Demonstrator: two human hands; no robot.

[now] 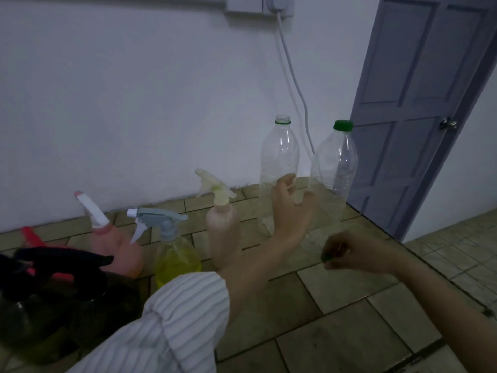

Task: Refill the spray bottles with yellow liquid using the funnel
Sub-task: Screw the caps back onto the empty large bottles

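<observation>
Nearest the viewer, a striped sleeve [172,319] crosses the tiled desk [336,319], beside a dark container [53,305] at lower left whose contents cannot be made out. The right hand [349,254] pinches a small green cap [326,257] in curled fingers, probably the one missing from a bottle behind. The left hand [290,203] reaches forward with fingers spread wide, holding nothing, just before the uncapped clear bottle [279,168], likely to grasp it. Along the middle row stand the spray bottles: one with a grey trigger and yellow liquid [174,254], a pinkish one [223,224], and a tilted pink one [113,243]. A green-capped clear bottle [336,168] stands near the wall [134,103]. No funnel is identifiable.
</observation>
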